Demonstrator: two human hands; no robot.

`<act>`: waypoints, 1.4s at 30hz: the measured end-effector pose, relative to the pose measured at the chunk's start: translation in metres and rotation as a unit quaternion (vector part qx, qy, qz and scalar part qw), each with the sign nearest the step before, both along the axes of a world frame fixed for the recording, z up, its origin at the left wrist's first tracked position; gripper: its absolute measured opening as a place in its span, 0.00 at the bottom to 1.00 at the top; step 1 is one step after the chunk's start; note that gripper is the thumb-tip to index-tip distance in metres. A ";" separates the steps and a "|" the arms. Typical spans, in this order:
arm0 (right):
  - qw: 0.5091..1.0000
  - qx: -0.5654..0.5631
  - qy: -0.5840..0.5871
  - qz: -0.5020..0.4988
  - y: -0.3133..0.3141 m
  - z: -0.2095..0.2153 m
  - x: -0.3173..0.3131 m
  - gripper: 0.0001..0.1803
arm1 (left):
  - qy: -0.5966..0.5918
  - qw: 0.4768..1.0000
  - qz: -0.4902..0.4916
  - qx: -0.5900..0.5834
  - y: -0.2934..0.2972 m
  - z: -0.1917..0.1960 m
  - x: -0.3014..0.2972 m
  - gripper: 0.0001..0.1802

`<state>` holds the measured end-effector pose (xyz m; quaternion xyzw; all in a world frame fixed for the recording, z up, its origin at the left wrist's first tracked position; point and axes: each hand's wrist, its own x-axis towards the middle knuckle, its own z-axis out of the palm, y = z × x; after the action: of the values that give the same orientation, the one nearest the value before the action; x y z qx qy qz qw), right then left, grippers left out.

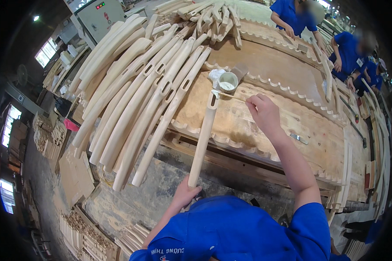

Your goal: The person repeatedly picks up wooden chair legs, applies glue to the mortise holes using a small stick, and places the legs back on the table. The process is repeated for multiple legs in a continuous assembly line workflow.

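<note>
Head view shows the left hand (187, 192) gripping a slotted wooden bar (202, 145) by its near end, the right hand (265, 114) pinching a thin stick (233, 96) near a round cup (228, 81).

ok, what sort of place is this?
Probably a woodworking or furniture workshop: a big pile of slotted wooden pieces, a long workbench with scalloped strips, and several people in blue shirts alongside.

Bright windows (46, 53) at left, dusty grey floor (125, 204), pale cabinet (93, 21), lit lamp (36, 18)

Cup (228, 82) ahead, woodpile (122, 112) left, right perhaps open
</note>
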<state>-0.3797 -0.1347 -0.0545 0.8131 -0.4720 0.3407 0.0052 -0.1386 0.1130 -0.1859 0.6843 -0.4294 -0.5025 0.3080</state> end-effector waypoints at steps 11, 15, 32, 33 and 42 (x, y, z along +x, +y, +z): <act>0.997 -0.007 -0.064 0.040 0.005 -0.010 0.000 0.04 | -0.002 0.999 0.010 0.044 -0.001 0.012 -0.003 0.30; 0.997 -0.048 -0.056 0.025 -0.005 -0.012 0.005 0.04 | -0.012 1.000 0.004 0.019 -0.001 0.007 -0.003 0.29; 0.994 -0.065 0.010 0.089 0.013 -0.013 0.006 0.04 | 0.022 1.000 0.016 0.013 0.000 0.025 -0.008 0.26; 0.994 -0.057 0.013 0.096 0.015 -0.010 0.004 0.04 | 0.029 0.999 0.019 0.014 0.000 0.027 -0.008 0.26; 0.995 -0.082 -0.038 0.040 -0.010 -0.009 -0.001 0.03 | 0.040 0.999 0.019 0.016 -0.001 0.022 -0.010 0.25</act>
<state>-0.3810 -0.1445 -0.0640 0.8145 -0.4091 0.4094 0.0405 -0.1488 0.1120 -0.1634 0.6762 -0.3955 -0.5304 0.3240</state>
